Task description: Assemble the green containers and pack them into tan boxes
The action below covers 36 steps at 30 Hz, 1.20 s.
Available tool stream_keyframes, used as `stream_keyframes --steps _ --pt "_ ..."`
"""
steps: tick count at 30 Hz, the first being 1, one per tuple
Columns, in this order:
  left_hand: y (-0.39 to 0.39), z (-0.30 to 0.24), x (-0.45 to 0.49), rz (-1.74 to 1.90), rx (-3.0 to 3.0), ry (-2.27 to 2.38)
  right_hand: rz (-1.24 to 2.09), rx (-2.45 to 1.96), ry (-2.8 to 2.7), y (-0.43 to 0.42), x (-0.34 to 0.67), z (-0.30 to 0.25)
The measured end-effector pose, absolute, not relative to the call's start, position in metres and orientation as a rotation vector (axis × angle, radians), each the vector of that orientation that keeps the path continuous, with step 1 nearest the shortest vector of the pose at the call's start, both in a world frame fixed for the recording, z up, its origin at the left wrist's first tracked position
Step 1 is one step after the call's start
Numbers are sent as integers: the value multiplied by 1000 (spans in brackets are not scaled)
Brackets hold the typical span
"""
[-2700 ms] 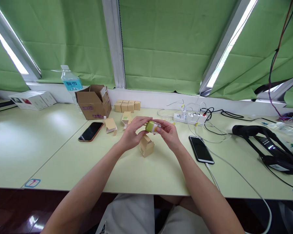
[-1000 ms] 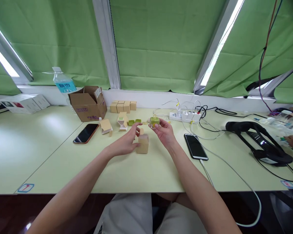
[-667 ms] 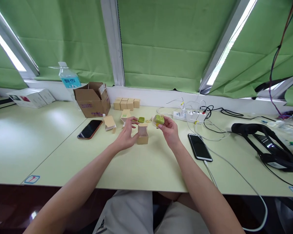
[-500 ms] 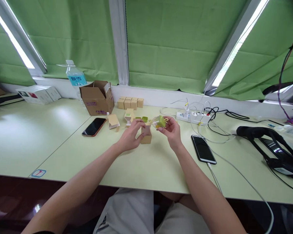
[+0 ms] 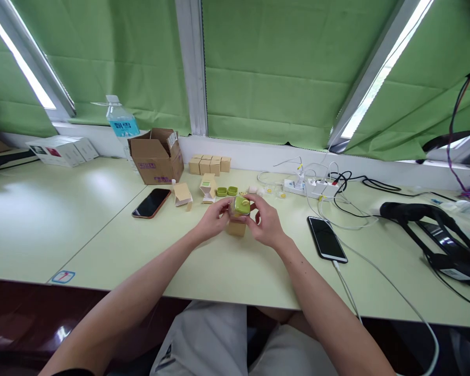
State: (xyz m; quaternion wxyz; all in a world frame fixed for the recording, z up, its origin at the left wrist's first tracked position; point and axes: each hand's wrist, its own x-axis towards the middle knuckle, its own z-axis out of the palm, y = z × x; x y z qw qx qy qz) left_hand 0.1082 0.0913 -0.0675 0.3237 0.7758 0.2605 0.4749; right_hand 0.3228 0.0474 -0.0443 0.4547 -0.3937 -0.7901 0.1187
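A small clear container with a green lid (image 5: 242, 204) is held just above a small brown cardboard box (image 5: 236, 228) on the table. A yellowish loop sits on the lid. My right hand (image 5: 265, 222) grips the container from the right with thumb and fingers. On the other side, the fingers of my left hand (image 5: 213, 216) close at the container's left edge; whether they also touch a box flap is hidden. Behind my hands lie two green square cups (image 5: 226, 191) and a few small white pieces (image 5: 256, 190). An opened small box (image 5: 208, 189) stands to their left.
Several closed small boxes (image 5: 209, 164) line the back beside a large open carton (image 5: 156, 156). One phone (image 5: 151, 203) lies left, another (image 5: 326, 239) right, with a cable plugged in. A power strip (image 5: 310, 188), loose cables and a black headset (image 5: 434, 237) occupy the right side.
My right hand has brought the green-lidded container left, over the small box. My left hand has shifted slightly right, onto the container's side. The green cups and white pieces behind show more fully.
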Motion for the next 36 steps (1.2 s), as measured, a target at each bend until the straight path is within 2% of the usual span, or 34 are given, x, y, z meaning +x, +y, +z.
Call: stream_keyframes --steps 5,9,18,23,27,32,36 --pt "95 -70 107 1222 2001 683 15 -1165 -2149 47 330 -39" --pt "96 -72 104 1243 2023 718 -33 -1228 -2267 46 329 -37" --pt "96 -73 103 1209 1950 715 159 -1269 -2290 46 330 -34" --pt "97 -75 104 1214 1907 709 340 -1169 -2265 45 328 -35" --pt "95 -75 104 1199 1866 702 362 -1127 -2212 45 325 -38" --pt "93 -70 103 1176 1792 722 360 -1049 -1967 54 328 -46" --pt "92 -66 105 1195 1740 697 519 -968 -1722 64 331 -51"
